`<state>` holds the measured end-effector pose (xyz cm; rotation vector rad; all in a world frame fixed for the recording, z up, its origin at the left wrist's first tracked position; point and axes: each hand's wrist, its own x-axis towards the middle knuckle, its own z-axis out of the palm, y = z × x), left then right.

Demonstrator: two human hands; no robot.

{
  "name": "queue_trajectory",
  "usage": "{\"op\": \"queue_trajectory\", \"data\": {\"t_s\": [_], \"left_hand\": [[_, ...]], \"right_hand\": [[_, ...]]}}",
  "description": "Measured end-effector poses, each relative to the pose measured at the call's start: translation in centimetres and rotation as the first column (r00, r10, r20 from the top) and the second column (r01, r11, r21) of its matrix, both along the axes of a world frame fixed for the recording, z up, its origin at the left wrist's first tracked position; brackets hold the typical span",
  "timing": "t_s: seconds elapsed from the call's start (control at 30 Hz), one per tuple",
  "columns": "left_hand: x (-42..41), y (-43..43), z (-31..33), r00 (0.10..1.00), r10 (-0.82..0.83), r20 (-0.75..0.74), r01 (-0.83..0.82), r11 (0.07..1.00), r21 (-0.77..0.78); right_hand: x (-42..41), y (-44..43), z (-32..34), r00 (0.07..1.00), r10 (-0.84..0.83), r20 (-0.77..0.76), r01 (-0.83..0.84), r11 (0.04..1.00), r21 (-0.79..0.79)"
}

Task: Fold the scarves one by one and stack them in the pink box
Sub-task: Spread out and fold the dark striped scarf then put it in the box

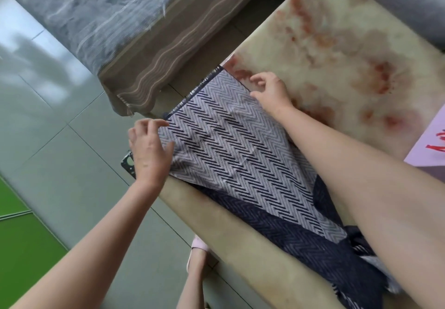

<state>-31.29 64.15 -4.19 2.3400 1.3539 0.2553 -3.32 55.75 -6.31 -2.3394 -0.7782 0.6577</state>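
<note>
Scarf: navy-white herringbone, laid flat on marbled table, pale layer folded over darker layer, one end bunched at near edge.
Left hand: fingers curled, scarf corner pinched at table edge.
Right hand: fingers curled, far corner pinched.
Hands held well apart.
Pink box: partly seen at right, on table.
</note>
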Motion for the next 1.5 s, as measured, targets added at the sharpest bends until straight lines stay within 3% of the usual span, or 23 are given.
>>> {"op": "queue_trajectory", "data": {"t_s": [0.23, 0.43, 0.53, 0.67, 0.77, 0.97, 1.1, 1.33, 1.5], "left_hand": [[2.5, -8.3, -1.5, 0.896, -0.436, 0.084, 0.444, 0.879, -0.174], [4.1, -17.1, -1.9, 0.804, -0.586, 0.101, 0.586, 0.754, -0.296], [4.3, -20.6, -2.2, 0.739, -0.672, 0.036, 0.642, 0.687, -0.341], [4.6, -23.1, -2.1, 0.689, -0.722, -0.066, 0.666, 0.667, -0.334], [4.1, -23.5, -2.2, 0.646, -0.755, -0.109, 0.696, 0.642, -0.321], [2.2, -22.3, -2.3, 0.665, -0.738, -0.114, 0.700, 0.669, -0.248], [1.2, -21.8, -2.4, 0.698, -0.715, -0.047, 0.682, 0.683, -0.264], [-1.4, -20.5, -3.0, 0.645, -0.760, 0.079, 0.745, 0.602, -0.288], [-1.9, -19.7, -3.0, 0.632, -0.768, 0.098, 0.765, 0.599, -0.238]], "right_hand": [[1.6, -13.3, 0.3, 0.991, -0.112, -0.075, 0.103, 0.988, -0.114], [-1.0, -24.1, 2.1, 0.973, -0.182, -0.142, 0.129, 0.939, -0.318], [-3.4, -27.0, 1.7, 0.989, -0.129, -0.072, 0.089, 0.908, -0.408], [-5.9, -28.1, 1.7, 0.998, -0.046, 0.043, 0.060, 0.895, -0.442], [-6.7, -27.5, 1.8, 0.994, -0.067, 0.090, 0.099, 0.898, -0.428], [-6.7, -24.9, 1.5, 0.974, -0.195, 0.116, 0.224, 0.904, -0.364], [-6.1, -23.6, 1.3, 0.976, -0.102, 0.193, 0.175, 0.894, -0.412], [-2.3, -22.6, 3.0, 0.908, -0.302, 0.291, 0.386, 0.874, -0.295], [-1.2, -22.5, 2.5, 0.957, -0.174, 0.231, 0.266, 0.843, -0.468]]}}
